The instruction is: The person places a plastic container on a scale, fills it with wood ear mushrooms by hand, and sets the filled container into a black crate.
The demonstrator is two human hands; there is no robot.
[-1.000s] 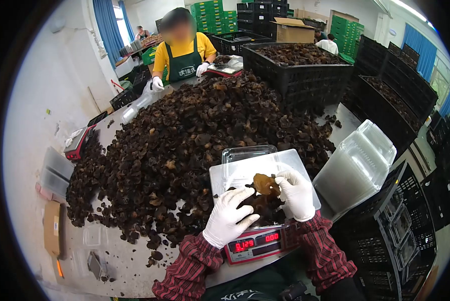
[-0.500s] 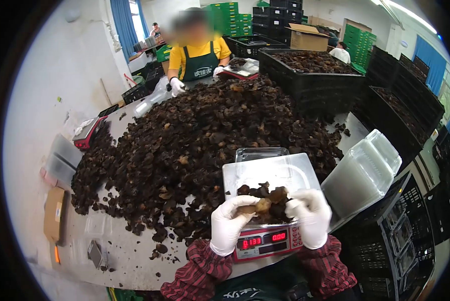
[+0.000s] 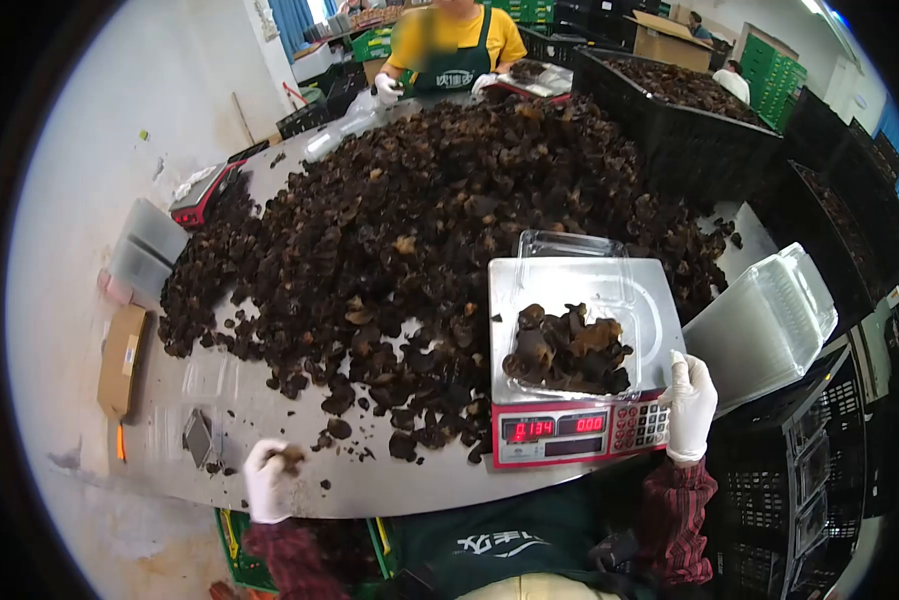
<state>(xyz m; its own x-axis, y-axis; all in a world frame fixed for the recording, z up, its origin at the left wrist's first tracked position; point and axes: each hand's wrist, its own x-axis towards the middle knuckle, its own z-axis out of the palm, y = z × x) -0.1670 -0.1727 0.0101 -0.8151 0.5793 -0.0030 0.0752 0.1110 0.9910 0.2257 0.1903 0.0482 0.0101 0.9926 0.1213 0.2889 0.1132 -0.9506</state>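
My left hand (image 3: 269,482), in a white glove, is closed on a small brown piece of wood ear mushroom (image 3: 291,458) near the table's front edge. A digital scale (image 3: 549,449) with a steel pan stands before me, its left readout 0.134. On the pan, a clear plastic box (image 3: 609,290) lies with its lid folded back and a small heap of dark wood ear mushrooms (image 3: 569,350) inside. My right hand (image 3: 691,410), also gloved, is at the scale's right edge beside the keypad. Its fingers are curled together; whether anything is in them is hidden.
A large pile of wood ear mushrooms (image 3: 419,220) covers the table (image 3: 299,490). Stacked clear boxes (image 3: 764,325) stand right of the scale. A co-worker in a yellow shirt (image 3: 454,45) stands across. Black crates (image 3: 684,140), a second scale (image 3: 206,193) and a cardboard piece (image 3: 121,362) surround the pile.
My left hand has moved from the box to the lower left with a mushroom piece. My right hand has left the mushrooms for the scale's right edge. The readout rose from 0.133; the view has shifted.
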